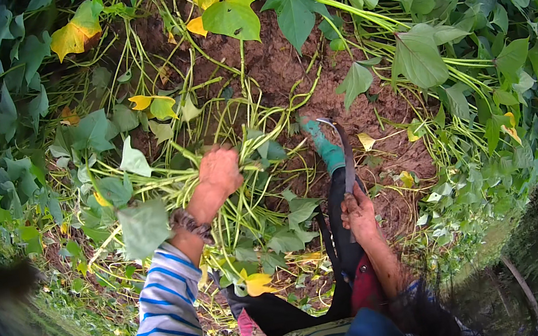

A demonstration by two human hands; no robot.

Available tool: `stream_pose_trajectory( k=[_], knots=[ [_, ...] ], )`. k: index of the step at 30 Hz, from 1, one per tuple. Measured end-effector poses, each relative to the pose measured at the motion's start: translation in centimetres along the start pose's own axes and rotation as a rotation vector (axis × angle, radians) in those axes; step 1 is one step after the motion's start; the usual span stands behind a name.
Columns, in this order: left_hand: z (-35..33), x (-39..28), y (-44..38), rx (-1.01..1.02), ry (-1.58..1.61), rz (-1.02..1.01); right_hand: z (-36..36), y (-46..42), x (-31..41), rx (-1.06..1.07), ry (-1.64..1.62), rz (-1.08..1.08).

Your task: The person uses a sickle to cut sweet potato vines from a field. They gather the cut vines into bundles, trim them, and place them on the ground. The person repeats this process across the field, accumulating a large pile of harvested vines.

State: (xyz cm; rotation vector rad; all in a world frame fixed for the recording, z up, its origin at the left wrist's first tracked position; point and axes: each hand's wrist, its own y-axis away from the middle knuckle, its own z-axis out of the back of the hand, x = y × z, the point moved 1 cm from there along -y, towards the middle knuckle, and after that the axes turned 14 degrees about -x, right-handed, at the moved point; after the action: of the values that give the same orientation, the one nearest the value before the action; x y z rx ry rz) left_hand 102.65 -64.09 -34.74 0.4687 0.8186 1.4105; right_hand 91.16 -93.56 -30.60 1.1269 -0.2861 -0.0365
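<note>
My left hand (217, 173), with a scrunchie (189, 224) around its wrist, is closed on a bundle of leafy sweet potato vines (166, 180). Cut-looking stem ends and long green stalks stick out on both sides of the fist, and leaves hang below it. In my right hand (359, 214) is a sickle (347, 156), gripped by its handle. Its dark curved blade points away from me, the tip bending left over my green boot (326, 146). The blade is apart from the bundle.
Reddish-brown soil (273, 58) shows between rooted vine stalks (245, 77) ahead. Dense green foliage (469, 44) stands on the right, with more leaves (6, 118) on the left. Some leaves are yellow (77, 35). My dark-trousered leg (341, 199) is close beside the sickle.
</note>
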Motion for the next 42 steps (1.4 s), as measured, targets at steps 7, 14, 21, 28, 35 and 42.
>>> stream_pose_trajectory(
  k=[7,14,21,28,35,42],
  knots=[
    [-0.1,1.6,7.3,-0.066,-0.081,-0.067,-1.4,-1.2,0.5,0.06,0.473,0.925],
    [2.2,2.3,15.9,-0.183,-0.066,-0.086,-3.8,2.4,6.5,0.191,1.052,1.133],
    [2.7,5.6,14.8,-0.31,0.013,-0.067,-3.3,3.7,10.0,0.222,1.474,1.359],
    [0.5,16.5,18.1,-0.492,-0.149,0.106,15.0,6.1,14.1,0.214,1.539,1.302],
    [3.1,10.4,19.9,-0.307,-0.012,-0.355,-4.6,-0.5,14.5,0.026,1.541,1.298],
    [3.2,4.0,16.7,-0.398,0.125,-0.589,-9.5,-6.5,12.1,0.22,1.474,1.08]
  ],
)
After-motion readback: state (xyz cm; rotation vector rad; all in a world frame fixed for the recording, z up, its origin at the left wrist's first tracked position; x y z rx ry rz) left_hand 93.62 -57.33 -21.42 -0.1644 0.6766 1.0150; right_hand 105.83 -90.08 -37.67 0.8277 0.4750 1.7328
